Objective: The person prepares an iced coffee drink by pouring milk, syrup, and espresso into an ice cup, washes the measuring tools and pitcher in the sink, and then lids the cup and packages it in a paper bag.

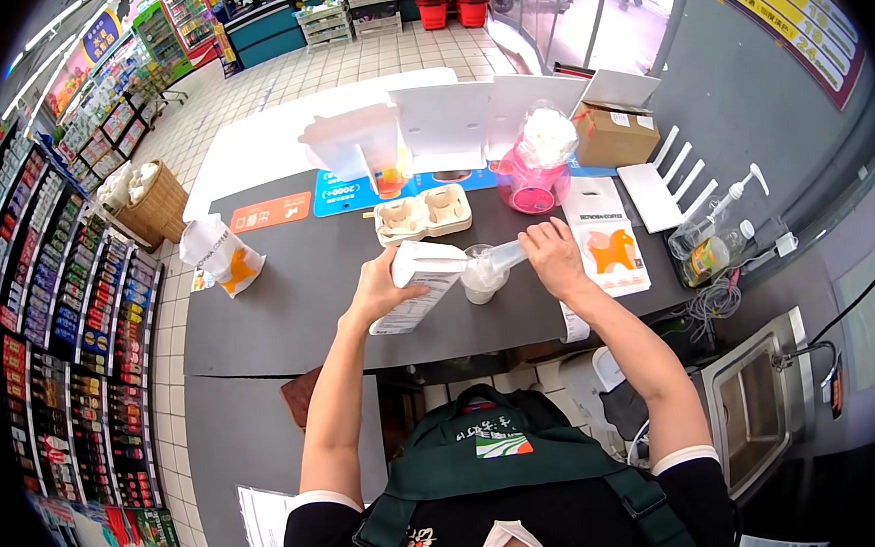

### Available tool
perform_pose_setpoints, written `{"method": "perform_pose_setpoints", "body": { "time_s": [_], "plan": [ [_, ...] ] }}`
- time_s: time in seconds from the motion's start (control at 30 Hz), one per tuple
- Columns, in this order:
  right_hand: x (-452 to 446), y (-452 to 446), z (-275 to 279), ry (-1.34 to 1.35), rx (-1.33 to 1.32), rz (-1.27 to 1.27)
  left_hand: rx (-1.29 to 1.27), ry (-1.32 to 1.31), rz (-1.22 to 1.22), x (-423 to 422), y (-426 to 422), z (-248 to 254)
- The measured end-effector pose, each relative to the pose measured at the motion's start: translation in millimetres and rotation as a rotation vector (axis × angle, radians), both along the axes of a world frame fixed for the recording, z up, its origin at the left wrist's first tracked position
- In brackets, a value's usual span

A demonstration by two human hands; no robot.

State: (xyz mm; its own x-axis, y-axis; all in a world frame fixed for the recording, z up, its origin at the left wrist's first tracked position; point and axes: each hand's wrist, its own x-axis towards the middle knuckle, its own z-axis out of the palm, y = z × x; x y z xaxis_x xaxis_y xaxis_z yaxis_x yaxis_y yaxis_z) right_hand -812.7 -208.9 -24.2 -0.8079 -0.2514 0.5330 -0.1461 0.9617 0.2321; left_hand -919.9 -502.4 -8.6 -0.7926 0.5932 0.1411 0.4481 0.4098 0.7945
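My left hand (382, 289) is wrapped round a tall white carton (420, 283), which leans to the right with its top near a clear plastic cup. That cup (482, 279) stands on the dark counter and holds something whitish, perhaps ice. From the other side, my right hand (554, 254) grips a small translucent cup (504, 256), tilted toward the standing cup's rim. Whether anything flows from it I cannot tell. Just beyond lies a pulp cup carrier (422, 214). Flat white bags with an orange print (611, 248) lie to the right of my right hand.
A white paper bag (222, 255) stands at the counter's left. Behind are a pink container (534, 182), an amber-filled cup (389, 183) and a cardboard box (615, 134). At right are a white router (658, 192), a pump bottle (722, 251) and a sink (756, 404).
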Motion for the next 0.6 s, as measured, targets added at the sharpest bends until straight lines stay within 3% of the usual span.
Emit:
{"method": "perform_pose_setpoints", "body": {
  "time_s": [0.03,0.1,0.13,0.23,0.47,0.6],
  "plan": [
    [1.1,2.5,-2.1,0.000,0.001,0.004,0.001,0.000,0.004,-0.7,0.3,-2.9],
    [6.2,7.4,-8.2,-0.179,-0.359,-0.059,0.007,-0.006,0.009,-2.1,1.1,-8.5],
    [7.4,11.0,-15.0,-0.178,-0.359,-0.058,0.007,-0.004,0.010,-3.0,1.7,-10.8],
    [9.1,20.3,-35.6,-0.373,-0.977,-0.111,0.009,0.024,-0.001,-5.7,6.8,-8.3],
    [16.8,4.5,-36.8,-0.410,-1.326,-0.059,-0.085,0.118,-0.156,-16.7,29.7,45.6],
    [14.9,-3.2,-35.8,-0.432,-1.549,0.011,-0.181,0.324,-0.305,-27.3,46.3,74.7]
  ]
}}
